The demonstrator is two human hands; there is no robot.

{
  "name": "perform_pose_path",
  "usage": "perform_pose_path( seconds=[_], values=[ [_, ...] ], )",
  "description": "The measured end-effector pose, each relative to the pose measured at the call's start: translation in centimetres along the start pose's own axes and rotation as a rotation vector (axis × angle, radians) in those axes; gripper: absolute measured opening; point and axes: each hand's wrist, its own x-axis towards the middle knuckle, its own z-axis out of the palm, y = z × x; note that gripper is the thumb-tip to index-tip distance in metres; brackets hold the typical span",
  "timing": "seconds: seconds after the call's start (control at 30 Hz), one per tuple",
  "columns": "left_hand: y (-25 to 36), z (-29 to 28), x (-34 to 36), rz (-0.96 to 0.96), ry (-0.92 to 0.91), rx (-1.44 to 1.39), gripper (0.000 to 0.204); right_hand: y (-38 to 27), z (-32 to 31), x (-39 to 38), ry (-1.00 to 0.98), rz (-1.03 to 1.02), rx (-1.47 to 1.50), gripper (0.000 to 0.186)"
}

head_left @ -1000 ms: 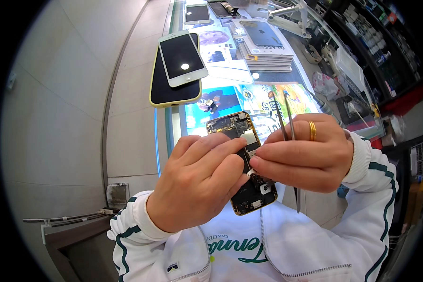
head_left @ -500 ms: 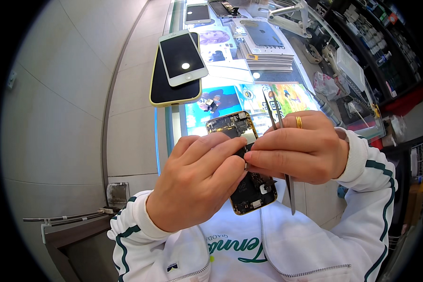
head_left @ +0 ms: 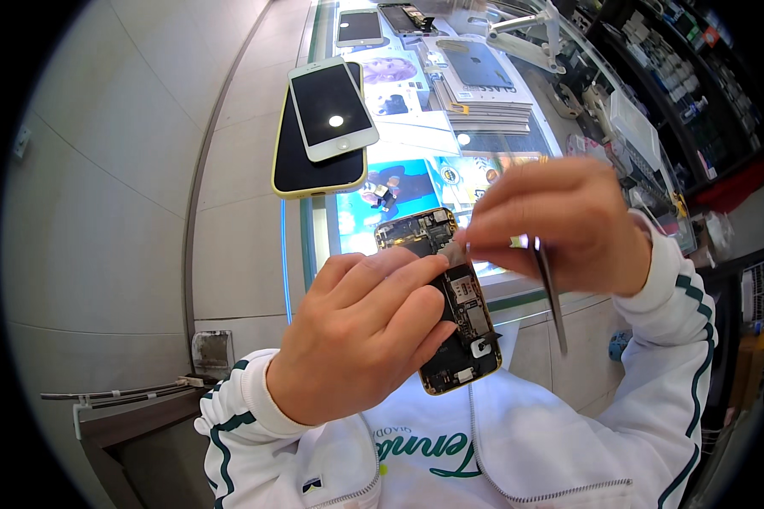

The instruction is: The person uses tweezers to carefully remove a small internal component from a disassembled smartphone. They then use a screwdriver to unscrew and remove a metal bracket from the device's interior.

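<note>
Compared with the frame half a second earlier, the right hand (head_left: 560, 225) is raised and shifted away from the middle of the opened phone (head_left: 469, 314); it is blurred by motion. The metal tweezers (head_left: 553, 297) have swung with it, their rear end now angled down to the right. The silver parts along the phone's right side are now uncovered. The left hand (head_left: 365, 335) has barely moved.

The phone is located in front of the chest, at the near edge of the desk (head_left: 518, 299). The left hand grasps it from the left, fingers across its face. The right hand retains the tweezers; its fingertips are at the phone's upper right edge. Whether they pinch a part cannot be determined.
</note>
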Motion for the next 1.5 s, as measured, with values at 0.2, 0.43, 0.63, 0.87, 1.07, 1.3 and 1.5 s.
perform_pose_path(
  seconds=[0.2,0.43,0.63,0.87,1.07,1.3,1.5],
  values=[
    [-0.2,0.4,-0.1,0.024,-0.021,0.082,0.029,1.9,-0.2,1.8,-0.139,0.078,-0.071,0.02],
    [-0.2,0.2,-0.3,0.032,-0.04,0.065,0.036,1.8,0.8,2.6,-0.156,0.135,-0.025,0.016],
    [-0.2,0.3,-0.3,0.026,-0.038,0.058,0.039,1.8,1.5,2.1,-0.131,0.161,-0.024,0.016],
    [-0.2,0.1,-0.4,0.024,-0.045,0.064,0.041,1.9,1.6,2.3,-0.132,0.186,0.019,0.014],
    [-0.3,0.2,-0.4,0.026,-0.042,0.062,0.041,1.7,-0.3,2.7,-0.117,0.093,-0.02,0.02],
    [-0.1,0.1,-0.3,0.041,-0.036,0.08,0.042,0.5,-3.0,2.1,-0.092,0.107,0.004,0.028],
    [0.2,-0.5,0.4,0.003,-0.116,0.056,0.051,0.0,-2.3,1.5,-0.115,0.207,0.208,0.022]
  ],
)
